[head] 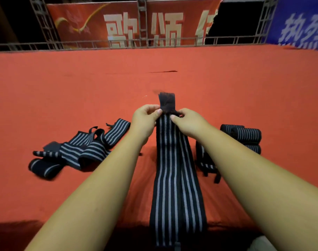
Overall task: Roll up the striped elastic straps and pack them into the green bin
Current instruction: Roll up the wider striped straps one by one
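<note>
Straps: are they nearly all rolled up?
Not yet. A few rolls sit on the right. The left hand and right hand pinch one flat strap at its far end. A loose pile waits on the left. No green bin is in view.

Woven elastic strap [174, 160], matt red cloth [172, 60]

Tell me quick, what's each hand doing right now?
Left hand: pinching the striped strap near its dark end.
Right hand: pinching the same strap.
</note>
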`<state>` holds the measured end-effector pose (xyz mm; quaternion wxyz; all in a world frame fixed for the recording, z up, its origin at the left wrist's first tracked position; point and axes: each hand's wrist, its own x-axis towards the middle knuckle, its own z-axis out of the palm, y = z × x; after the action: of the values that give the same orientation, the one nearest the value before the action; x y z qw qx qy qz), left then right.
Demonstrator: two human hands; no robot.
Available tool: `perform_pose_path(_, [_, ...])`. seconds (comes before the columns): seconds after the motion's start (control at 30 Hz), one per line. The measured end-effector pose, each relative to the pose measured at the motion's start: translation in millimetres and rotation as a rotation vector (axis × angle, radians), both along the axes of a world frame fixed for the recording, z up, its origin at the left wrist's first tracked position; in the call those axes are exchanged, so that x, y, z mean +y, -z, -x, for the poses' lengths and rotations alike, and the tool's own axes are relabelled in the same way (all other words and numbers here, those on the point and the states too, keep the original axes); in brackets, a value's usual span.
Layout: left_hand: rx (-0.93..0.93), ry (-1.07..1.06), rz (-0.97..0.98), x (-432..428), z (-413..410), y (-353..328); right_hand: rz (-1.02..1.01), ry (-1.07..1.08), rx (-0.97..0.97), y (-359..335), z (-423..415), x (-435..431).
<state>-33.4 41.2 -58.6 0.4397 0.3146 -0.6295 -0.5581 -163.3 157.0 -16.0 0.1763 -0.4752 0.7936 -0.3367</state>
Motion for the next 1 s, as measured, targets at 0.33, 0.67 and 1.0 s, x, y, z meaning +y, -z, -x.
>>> perform_pose_path(0.33, [0.064,0.108,-0.216,31.9,-23.2,-12.4,-0.11,-0.052,-0.082,-5.6,0.0,38.0])
perform_pose_path(0.67, [0.037,0.101,-0.184,29.7,-31.7,-16.5,0.007,-0.001,-0.206,-1.0,12.3,28.3])
perform_pose_path(1.0, [0.015,0.096,-0.202,32.0,-38.4,-20.1,-0.007,0.0,-0.25,11.5,20.7,4.4])
